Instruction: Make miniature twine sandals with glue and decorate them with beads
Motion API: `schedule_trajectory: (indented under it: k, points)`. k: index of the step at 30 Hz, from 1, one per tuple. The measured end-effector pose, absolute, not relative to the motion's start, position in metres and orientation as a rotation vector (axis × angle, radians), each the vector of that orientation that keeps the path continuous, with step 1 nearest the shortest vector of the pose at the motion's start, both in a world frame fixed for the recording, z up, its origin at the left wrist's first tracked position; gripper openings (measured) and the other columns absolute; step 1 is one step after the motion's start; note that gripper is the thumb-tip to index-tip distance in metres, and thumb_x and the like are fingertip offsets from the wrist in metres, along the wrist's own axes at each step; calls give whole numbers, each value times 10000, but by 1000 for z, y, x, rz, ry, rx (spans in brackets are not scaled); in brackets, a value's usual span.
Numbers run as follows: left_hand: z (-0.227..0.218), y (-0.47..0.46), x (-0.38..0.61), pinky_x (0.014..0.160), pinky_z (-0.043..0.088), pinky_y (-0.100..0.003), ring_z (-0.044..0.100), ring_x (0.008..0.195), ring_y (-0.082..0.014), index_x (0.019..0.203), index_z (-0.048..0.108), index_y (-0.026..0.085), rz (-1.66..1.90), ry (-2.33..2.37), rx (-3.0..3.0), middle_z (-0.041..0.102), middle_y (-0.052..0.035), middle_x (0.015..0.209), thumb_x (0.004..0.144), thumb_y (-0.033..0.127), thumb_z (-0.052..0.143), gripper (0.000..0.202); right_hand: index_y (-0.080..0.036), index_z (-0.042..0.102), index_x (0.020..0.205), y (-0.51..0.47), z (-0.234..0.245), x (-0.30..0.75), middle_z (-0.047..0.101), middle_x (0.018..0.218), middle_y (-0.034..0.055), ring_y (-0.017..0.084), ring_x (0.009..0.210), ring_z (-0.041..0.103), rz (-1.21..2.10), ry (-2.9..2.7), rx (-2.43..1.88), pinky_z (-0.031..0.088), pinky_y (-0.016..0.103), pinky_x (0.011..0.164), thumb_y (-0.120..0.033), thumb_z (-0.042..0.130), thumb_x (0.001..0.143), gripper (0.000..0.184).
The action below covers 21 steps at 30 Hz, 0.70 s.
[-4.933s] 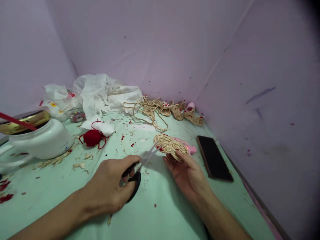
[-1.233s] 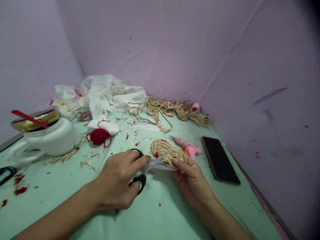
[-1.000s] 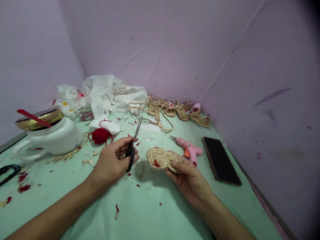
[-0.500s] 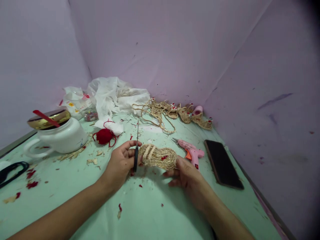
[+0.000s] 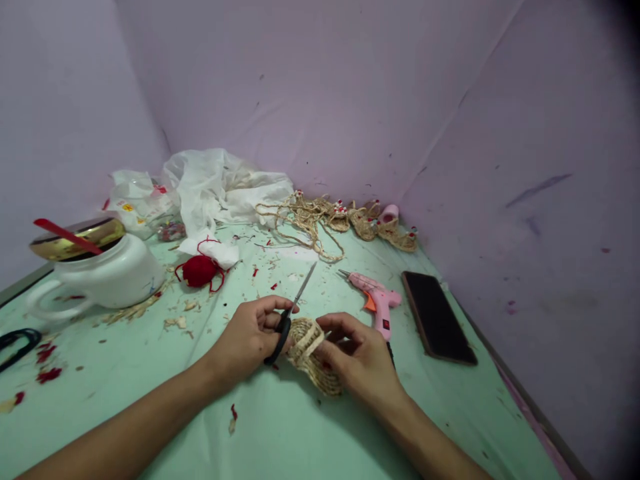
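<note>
A small slipper-shaped piece of coiled straw cord [image 5: 323, 373], with a band across it, hangs tilted between my hands above the table. My left hand [image 5: 257, 337] is closed around black-handled scissors [image 5: 284, 331], whose blades point up and away. Its thumb side also meets the near left end of the straw slipper. My right hand [image 5: 357, 350] is closed at the slipper's band, thumb and index finger pinching by its right end. A thin pale bit shows between those fingertips, too small to name. The palm side of the right hand is hidden.
A pink glue gun [image 5: 377, 300] and a dark phone [image 5: 437, 317] lie to the right. Beaded straw slippers [image 5: 365, 223] and loose cord sit at the back. Red yarn [image 5: 200, 270], a white pot [image 5: 110, 273] and white plastic bags [image 5: 220, 187] are on the left.
The slipper has turned from lying sideways to tilting down toward me. My right hand has moved from its right end up to the band. The scissors now lean right.
</note>
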<state>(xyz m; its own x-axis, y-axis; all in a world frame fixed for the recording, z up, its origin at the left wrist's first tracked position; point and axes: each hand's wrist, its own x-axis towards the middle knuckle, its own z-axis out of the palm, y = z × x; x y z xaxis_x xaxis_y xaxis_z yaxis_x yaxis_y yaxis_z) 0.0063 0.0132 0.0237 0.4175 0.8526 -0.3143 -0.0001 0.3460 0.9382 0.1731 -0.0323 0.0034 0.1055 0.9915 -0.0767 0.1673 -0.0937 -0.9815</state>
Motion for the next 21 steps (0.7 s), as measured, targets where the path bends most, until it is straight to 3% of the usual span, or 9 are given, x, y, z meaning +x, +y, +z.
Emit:
schedule_trajectory:
  k: [3, 9, 12, 15, 17, 21]
  points:
    - [24, 16, 8, 386, 317, -160, 438, 396, -56, 893, 522, 128, 675, 1013, 1090, 575, 46, 523, 521, 188, 699, 416, -190, 678, 734, -33, 0, 169, 635, 571, -9, 113, 442, 535, 1183, -1134, -1452, 439, 221, 420, -275, 665, 657, 116]
    - [16, 30, 10, 295, 208, -144, 286, 303, -23, 951, 513, 125, 742, 1176, 1130, 435, 103, 450, 578, 227, 662, 415, -164, 660, 705, -30, -5, 162, 672, 585, 3, 132, 526, 595, 1243, -1008, -1451, 459, 235, 511, -213, 702, 599, 124]
    - [12, 36, 3, 323, 289, -176, 392, 339, -65, 1014, 506, 137, 806, 1307, 1296, 516, 50, 528, 668, 294, 593, 390, -175, 650, 743, -29, -10, 164, 662, 560, -8, 138, 496, 586, 1326, -953, -1463, 447, 246, 485, -220, 705, 588, 170]
    - [15, 40, -10, 481, 396, -226, 551, 547, -142, 959, 571, 181, 831, 1555, 1754, 609, -9, 646, 700, 267, 545, 273, -188, 664, 724, -29, -16, 172, 660, 561, 7, 151, 482, 572, 1233, -1063, -1540, 420, 255, 455, -252, 687, 618, 126]
    - [20, 41, -19, 546, 399, -257, 585, 655, -187, 895, 603, 200, 668, 1704, 2046, 640, -34, 707, 718, 267, 522, 207, -194, 678, 691, -29, -17, 179, 658, 565, 17, 158, 497, 568, 1118, -1208, -1571, 408, 258, 463, -262, 680, 633, 89]
    - [29, 38, -26, 553, 382, -281, 595, 692, -224, 896, 603, 168, 284, 1884, 2350, 646, -78, 758, 778, 272, 446, 223, -200, 672, 774, -30, -14, 184, 676, 686, 27, 167, 583, 587, 862, -1462, -1576, 443, 281, 554, -271, 634, 691, 116]
